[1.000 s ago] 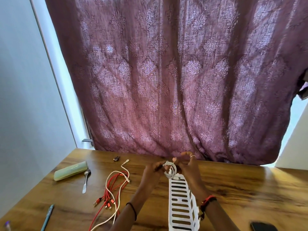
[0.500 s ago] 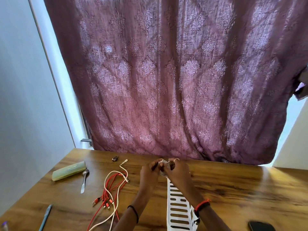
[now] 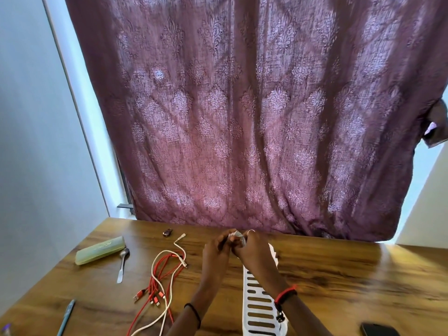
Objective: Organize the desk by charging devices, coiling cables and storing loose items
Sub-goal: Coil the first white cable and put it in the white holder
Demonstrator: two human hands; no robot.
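Both my hands meet above the far end of a white slotted basket (image 3: 258,301) on the wooden desk (image 3: 339,275). My left hand (image 3: 217,248) and my right hand (image 3: 252,246) together grip a small coiled white cable (image 3: 236,235), mostly hidden between the fingers. To the left on the desk lie a loose white cable (image 3: 167,282) and a tangle of red cables (image 3: 157,284) with several connector ends.
A pale green case (image 3: 99,250) and a spoon (image 3: 122,264) lie at the left. A small dark object (image 3: 167,232) sits near the curtain (image 3: 242,117). A blue pen (image 3: 66,316) lies at the front left, a black phone (image 3: 379,330) at the front right.
My hands have drawn closer together around the white coil, covering most of it. They have shifted slightly left over the basket's far end.
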